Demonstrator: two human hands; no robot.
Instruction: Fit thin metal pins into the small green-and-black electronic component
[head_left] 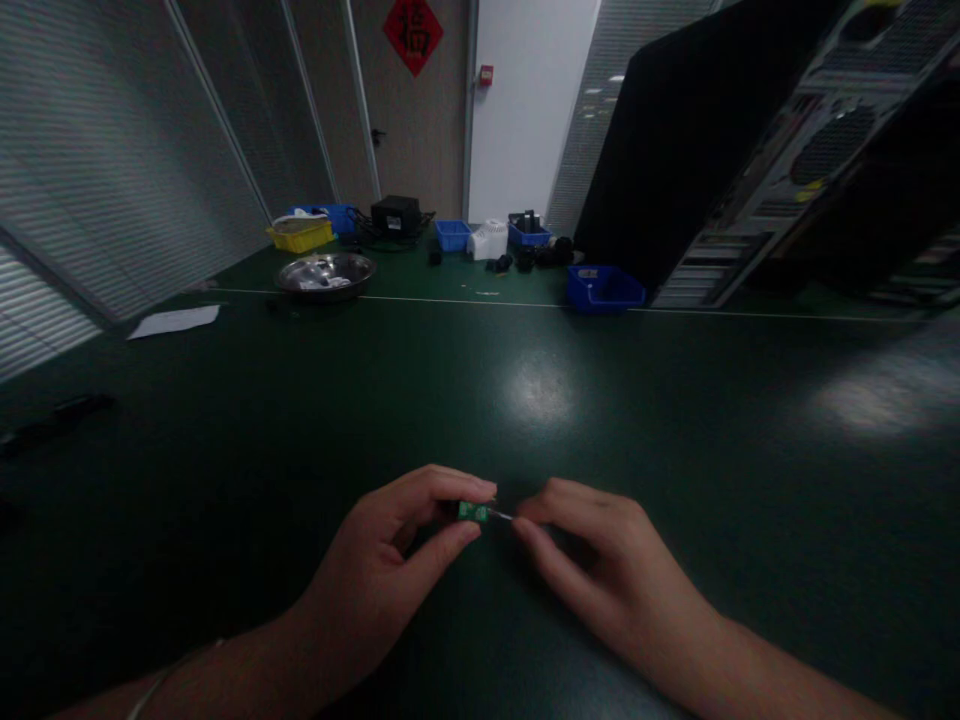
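Note:
Between the thumb and fingers of my left hand is a small green circuit board, gripped by its near and far edges. My right hand is closed in a pinch on a thin, light-coloured piece, whose kind is too small to make out. This piece spans the short gap between my right fingertips and the right end of the board, and appears to touch it. Both hands are low over the dark green tabletop, close to its near side.
A metal bowl stands at the back left, near a yellow bin and a sheet of paper. Farther back are a black power supply box and a white plastic part. A blue bin sits beside a computer case.

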